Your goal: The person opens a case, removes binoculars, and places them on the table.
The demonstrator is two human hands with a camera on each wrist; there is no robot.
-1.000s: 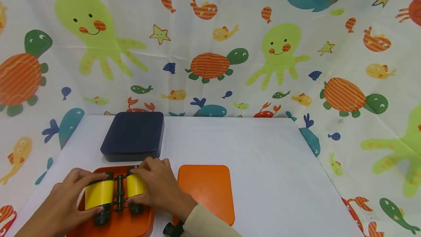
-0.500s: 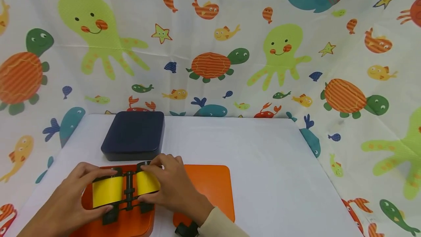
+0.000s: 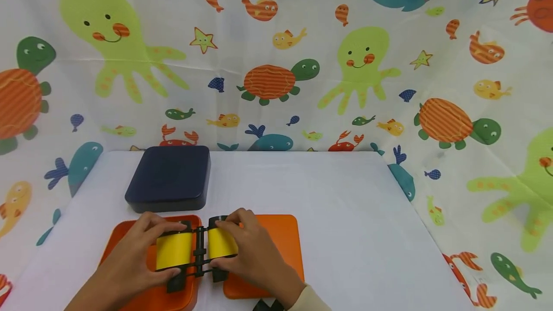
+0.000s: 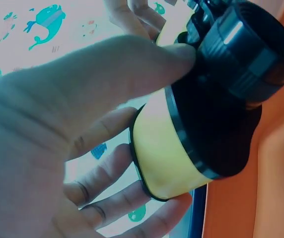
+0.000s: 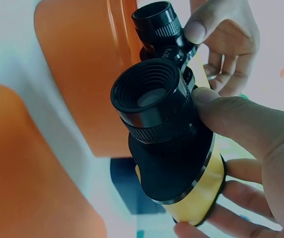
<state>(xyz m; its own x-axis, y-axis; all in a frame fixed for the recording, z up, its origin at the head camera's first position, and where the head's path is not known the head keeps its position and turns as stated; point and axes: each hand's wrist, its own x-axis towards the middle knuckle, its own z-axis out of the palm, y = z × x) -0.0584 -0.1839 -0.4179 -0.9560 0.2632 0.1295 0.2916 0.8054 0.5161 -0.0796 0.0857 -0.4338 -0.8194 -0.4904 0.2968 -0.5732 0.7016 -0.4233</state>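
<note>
Both hands hold a pair of black and yellow binoculars (image 3: 174,252), one barrel each, in the head view. My left hand (image 3: 134,263) grips the left barrel with the thumb at the near end and fingers at the far end. The right barrel is pinched the same way by my right hand (image 3: 257,253). The binoculars hang over the right side of an orange-red box (image 3: 122,229) and the gap beside it. In the right wrist view, the eyepieces of the binoculars (image 5: 152,111) face the camera, above the box's wall (image 5: 77,74).
A flat orange lid (image 3: 285,244) lies on the white table (image 3: 354,234), partly under the right hand. Behind the box stands a dark navy box (image 3: 170,176). A curtain (image 3: 276,23) printed with sea animals hangs beyond the table and at its sides.
Both hands have moved right with the binoculars, from over the middle of the orange-red box to its right edge. The boxes and lid stay in place; the head view has shifted slightly.
</note>
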